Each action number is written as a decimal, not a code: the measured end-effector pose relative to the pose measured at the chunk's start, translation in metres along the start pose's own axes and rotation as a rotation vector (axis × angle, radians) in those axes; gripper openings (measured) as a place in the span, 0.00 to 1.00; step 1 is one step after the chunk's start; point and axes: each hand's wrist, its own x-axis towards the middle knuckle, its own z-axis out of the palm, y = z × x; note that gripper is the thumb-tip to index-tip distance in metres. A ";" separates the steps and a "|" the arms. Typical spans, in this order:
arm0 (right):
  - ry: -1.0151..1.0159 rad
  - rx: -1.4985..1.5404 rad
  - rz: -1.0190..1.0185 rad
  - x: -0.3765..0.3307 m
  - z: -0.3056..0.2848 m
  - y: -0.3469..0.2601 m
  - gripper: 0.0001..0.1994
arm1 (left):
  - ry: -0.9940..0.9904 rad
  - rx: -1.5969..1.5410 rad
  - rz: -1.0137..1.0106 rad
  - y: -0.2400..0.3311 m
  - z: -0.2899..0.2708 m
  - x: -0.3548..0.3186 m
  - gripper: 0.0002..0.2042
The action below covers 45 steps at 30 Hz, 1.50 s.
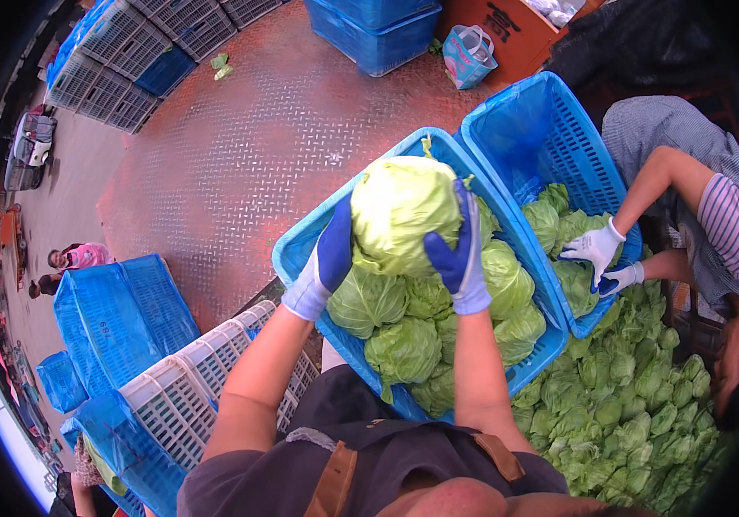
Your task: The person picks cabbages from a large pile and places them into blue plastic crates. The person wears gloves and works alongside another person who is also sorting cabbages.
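Between my two gloved hands I hold a large pale green cabbage (406, 214) above a blue plastic crate (301, 250). My left hand (328, 258), in a white and blue work glove, presses its left side. On the right side, my right hand (462, 254) grips it with the thumb at the front. Several cabbages (404, 349) fill the crate below. A second blue crate (507, 129) stands against it on the right, with cabbages (559, 220) in its near part. Over that crate reach a co-worker's gloved hands (595, 250), touching a cabbage.
Loose cabbages (624, 405) lie heaped at the lower right beside the co-worker. White slatted crates (184, 392) and blue-covered crates (124, 314) stand at left. Stacked crates (124, 60), blue bins (378, 39) and a bag (469, 59) line the far side of the metal floor (301, 112).
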 end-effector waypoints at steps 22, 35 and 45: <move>-0.283 -0.812 0.106 -0.012 0.059 0.019 0.45 | 0.309 0.641 0.085 -0.024 0.000 0.021 0.15; -0.540 -0.966 0.302 -0.014 0.105 0.043 0.48 | -0.173 0.664 0.327 -0.098 0.008 0.086 0.19; -0.537 -0.872 0.042 -0.003 0.034 0.032 0.29 | -0.119 0.290 0.289 -0.035 0.034 0.090 0.18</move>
